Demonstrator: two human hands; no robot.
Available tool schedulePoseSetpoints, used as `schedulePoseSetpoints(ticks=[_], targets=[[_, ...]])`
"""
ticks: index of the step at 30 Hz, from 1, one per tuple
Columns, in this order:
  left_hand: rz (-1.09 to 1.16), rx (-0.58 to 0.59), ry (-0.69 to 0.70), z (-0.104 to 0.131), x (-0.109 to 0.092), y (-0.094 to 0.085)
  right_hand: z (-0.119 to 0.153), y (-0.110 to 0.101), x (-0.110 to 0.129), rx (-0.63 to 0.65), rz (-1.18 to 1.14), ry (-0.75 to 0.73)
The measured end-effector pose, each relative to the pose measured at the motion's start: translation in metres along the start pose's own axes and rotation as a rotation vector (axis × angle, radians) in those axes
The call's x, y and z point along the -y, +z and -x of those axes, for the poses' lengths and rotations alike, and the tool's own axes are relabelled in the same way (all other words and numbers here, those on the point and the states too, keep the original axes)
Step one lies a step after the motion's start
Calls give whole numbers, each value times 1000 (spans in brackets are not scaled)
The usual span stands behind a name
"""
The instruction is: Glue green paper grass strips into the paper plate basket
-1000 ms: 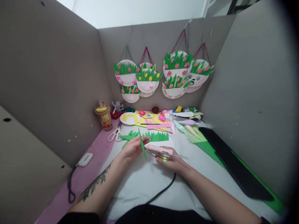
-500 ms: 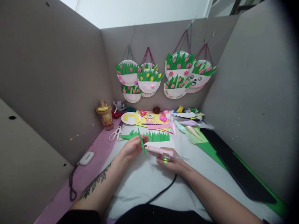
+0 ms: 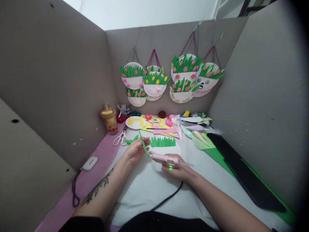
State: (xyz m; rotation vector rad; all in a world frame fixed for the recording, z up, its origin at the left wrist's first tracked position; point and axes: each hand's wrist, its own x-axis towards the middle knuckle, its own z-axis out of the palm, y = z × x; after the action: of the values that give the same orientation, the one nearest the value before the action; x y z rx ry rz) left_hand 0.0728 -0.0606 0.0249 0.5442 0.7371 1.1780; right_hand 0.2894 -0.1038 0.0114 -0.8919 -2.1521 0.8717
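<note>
Between the fingers of my left hand (image 3: 135,149) is a green paper grass blade (image 3: 143,143), held upright and slanting. My right hand (image 3: 177,169) is wrapped round a pink glue gun (image 3: 166,159) with a green light lit on its underside. The gun's nozzle is at the lower end of the blade; whether they touch I cannot tell. Just behind the hands lies a white paper plate piece (image 3: 166,150) with a row of green paper grass (image 3: 164,141) along its top edge. More loose green blades (image 3: 131,140) lie left of it, partly behind my left hand.
White-handled scissors (image 3: 120,138) and a lidded cup (image 3: 109,120) stand to the left. Decorated paper plates (image 3: 154,88) hang on the back panel. Coloured paper (image 3: 165,130) and piping bags (image 3: 200,137) lie at the back. A black cord (image 3: 169,196) runs toward me.
My left hand has shifted slightly left, and the blade has moved up and left and leans more. The glue gun has moved very little.
</note>
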Motion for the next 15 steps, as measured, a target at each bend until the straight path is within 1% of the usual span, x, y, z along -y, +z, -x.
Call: schedulePoseSetpoints(ticks=[7, 12, 15], targets=[[16, 4, 14, 0, -2, 0, 0, 1, -3, 54, 14, -47], [18, -5, 4, 1, -3, 0, 0, 3, -2, 31, 26, 43], [23, 4, 7, 0, -3, -1, 0, 2, 0, 39, 6, 49]])
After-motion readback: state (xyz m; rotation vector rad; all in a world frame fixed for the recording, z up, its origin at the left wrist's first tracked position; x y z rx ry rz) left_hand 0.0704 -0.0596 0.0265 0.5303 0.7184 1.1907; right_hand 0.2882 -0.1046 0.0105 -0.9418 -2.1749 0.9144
